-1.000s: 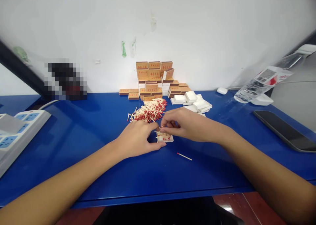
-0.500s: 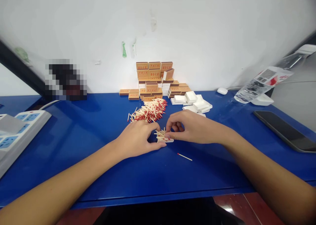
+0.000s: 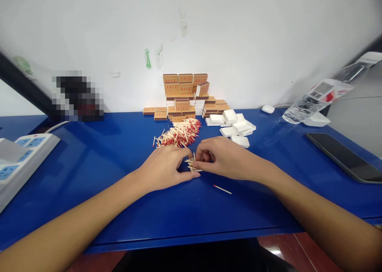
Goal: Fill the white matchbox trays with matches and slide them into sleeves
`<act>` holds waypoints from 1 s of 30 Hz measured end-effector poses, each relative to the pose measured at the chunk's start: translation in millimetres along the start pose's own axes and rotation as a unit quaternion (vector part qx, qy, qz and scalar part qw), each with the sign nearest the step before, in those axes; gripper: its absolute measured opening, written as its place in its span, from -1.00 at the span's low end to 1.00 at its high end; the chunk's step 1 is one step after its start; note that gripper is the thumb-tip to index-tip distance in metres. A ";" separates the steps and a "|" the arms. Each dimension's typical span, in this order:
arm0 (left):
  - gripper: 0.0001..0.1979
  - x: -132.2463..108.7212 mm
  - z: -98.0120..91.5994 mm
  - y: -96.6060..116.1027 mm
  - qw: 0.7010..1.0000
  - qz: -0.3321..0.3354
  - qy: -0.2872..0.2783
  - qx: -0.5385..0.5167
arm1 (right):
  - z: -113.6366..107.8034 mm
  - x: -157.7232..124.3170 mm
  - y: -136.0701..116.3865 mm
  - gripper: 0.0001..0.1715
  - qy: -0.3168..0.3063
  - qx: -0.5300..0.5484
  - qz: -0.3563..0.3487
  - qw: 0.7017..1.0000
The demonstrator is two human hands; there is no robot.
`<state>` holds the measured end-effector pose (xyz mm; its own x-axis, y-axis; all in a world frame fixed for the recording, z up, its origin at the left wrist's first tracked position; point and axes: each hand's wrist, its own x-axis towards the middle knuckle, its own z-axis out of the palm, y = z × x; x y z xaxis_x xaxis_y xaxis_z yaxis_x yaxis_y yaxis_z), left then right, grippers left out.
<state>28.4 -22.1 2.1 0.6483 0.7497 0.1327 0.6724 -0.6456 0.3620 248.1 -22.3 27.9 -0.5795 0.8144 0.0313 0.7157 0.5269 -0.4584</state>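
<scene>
My left hand curves its thumb and forefinger around a small white matchbox tray, steadying it on the blue table. Loose matches stick out of the tray at odd angles. From the right, my right hand pinches at these matches, covering much of the tray; which matches it grips I cannot tell. A single red-tipped match lies on the table in front of the hands. Just behind them is a heap of red-tipped matches.
Orange-brown matchboxes are stacked against the wall, with white trays piled to their right. A tilted water bottle, a white earphone case and a phone are at the right. A power strip lies left.
My right hand has moved slightly left and lower over the tray, covering more of it. My left hand stays around the tray. The view has shifted a little.
</scene>
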 end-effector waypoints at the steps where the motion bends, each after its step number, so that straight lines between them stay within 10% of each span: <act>1: -0.61 0.1 0.1 -0.1 1.000 -0.001 -0.001 -0.001 | 0.5 0.3 -0.3 -0.80 0.002 0.002 0.001 1.000; 30: -0.60 -0.8 -0.1 0.1 1.000 0.000 0.002 -0.004 | -8.5 -6.1 7.1 -0.87 -0.022 -0.009 -0.084 0.996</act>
<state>27.9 -22.8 2.1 0.6463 0.7509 0.1357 0.6698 -0.6435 0.3704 260.1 -21.5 31.9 -0.7078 0.7032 0.0668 0.6141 0.6593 -0.4338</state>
